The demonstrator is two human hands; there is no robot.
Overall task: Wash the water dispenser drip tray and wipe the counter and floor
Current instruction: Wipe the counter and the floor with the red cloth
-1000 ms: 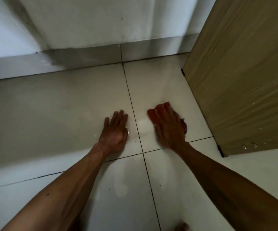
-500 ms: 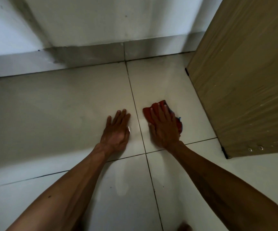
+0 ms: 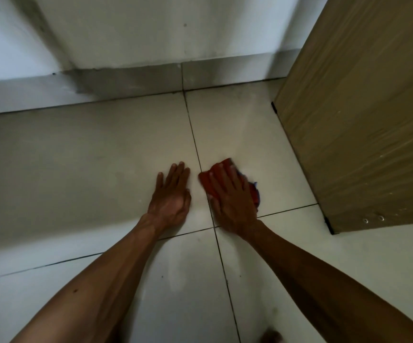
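Note:
My right hand (image 3: 230, 196) lies flat on a red cloth (image 3: 206, 180) with a blue edge, pressing it onto the pale tiled floor (image 3: 89, 169) just right of a dark grout line. Most of the cloth is hidden under the palm and fingers. My left hand (image 3: 172, 196) rests palm down on the neighbouring tile to the left, fingers spread, holding nothing. The two hands are a few centimetres apart. No drip tray or counter is in view.
A wooden cabinet side (image 3: 364, 120) stands at the right, its bottom corner close to the cloth. A white wall with a grey skirting (image 3: 126, 80) runs along the back. A toe (image 3: 271, 336) shows at the bottom edge.
My right hand has slid the red cloth leftwards across the tile, toward the grout line and my left hand. The left hand has stayed planted.

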